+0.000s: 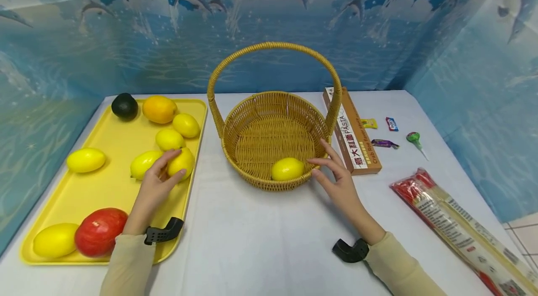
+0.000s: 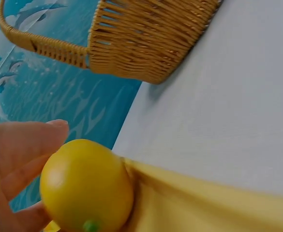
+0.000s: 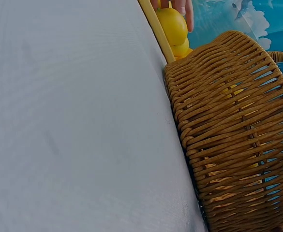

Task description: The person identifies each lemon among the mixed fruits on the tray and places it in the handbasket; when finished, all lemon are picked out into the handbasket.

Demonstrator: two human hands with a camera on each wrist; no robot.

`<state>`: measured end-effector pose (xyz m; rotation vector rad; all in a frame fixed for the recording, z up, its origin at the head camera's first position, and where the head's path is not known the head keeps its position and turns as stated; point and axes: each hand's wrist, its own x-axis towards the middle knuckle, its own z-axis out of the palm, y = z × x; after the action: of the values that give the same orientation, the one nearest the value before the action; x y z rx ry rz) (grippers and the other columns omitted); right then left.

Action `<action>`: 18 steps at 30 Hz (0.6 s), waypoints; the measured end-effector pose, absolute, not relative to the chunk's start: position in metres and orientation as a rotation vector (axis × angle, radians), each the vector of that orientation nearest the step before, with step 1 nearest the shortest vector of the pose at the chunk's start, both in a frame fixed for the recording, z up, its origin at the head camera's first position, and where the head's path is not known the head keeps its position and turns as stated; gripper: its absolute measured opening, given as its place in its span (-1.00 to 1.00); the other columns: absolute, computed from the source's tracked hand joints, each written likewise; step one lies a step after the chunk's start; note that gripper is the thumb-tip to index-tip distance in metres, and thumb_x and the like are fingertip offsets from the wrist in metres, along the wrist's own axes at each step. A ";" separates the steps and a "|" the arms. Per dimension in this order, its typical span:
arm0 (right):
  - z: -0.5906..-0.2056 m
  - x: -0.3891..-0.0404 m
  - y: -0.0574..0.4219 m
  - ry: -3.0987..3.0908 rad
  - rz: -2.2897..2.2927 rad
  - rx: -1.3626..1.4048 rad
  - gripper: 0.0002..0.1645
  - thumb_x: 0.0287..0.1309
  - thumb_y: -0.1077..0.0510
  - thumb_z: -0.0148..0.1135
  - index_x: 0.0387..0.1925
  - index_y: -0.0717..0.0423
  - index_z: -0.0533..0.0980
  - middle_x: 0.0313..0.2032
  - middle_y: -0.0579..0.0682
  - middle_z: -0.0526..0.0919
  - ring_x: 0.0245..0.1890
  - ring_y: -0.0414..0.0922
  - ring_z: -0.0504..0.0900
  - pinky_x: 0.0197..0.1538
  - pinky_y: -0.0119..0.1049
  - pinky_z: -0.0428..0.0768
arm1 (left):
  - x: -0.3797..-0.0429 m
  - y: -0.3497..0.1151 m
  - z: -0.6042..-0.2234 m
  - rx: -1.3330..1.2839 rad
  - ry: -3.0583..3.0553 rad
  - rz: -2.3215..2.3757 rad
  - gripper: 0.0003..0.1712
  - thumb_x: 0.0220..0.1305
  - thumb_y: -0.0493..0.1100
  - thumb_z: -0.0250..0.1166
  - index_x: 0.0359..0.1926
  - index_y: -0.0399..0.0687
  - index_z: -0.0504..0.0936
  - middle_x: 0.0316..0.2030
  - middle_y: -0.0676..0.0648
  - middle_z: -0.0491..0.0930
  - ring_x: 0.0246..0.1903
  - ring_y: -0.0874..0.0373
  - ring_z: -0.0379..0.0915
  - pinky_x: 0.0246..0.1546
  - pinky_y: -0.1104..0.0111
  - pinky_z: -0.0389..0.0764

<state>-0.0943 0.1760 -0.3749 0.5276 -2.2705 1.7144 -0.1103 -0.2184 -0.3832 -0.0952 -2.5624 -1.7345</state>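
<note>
Left hand curled round lemon; right hand spread at wicker basket. Smooth surface probably risked lemon slipping.

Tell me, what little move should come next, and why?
Perhaps the left hand should gently tighten its fingers round the nearest lemon: they are spread about it over the tray, and the basket has room beside its lone lemon.

Pasta box; lollipop; long packet
</note>
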 end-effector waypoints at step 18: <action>-0.374 -0.095 0.175 -2.263 1.713 0.537 -0.77 0.11 0.54 0.10 -0.16 0.48 0.52 0.34 0.31 0.06 0.36 0.18 -0.07 0.24 0.25 -0.02 | -0.126 -0.217 -0.386 0.087 -2.769 -1.627 -0.25 0.24 -0.24 0.26 0.40 0.03 0.17 0.37 -0.18 0.03 0.29 -0.18 -0.07 0.22 -0.12 -0.03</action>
<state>-0.0952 0.1755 -0.3745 0.5368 -2.2628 1.7129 -0.1262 -0.2169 -0.3861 0.0870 -2.7691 -1.6268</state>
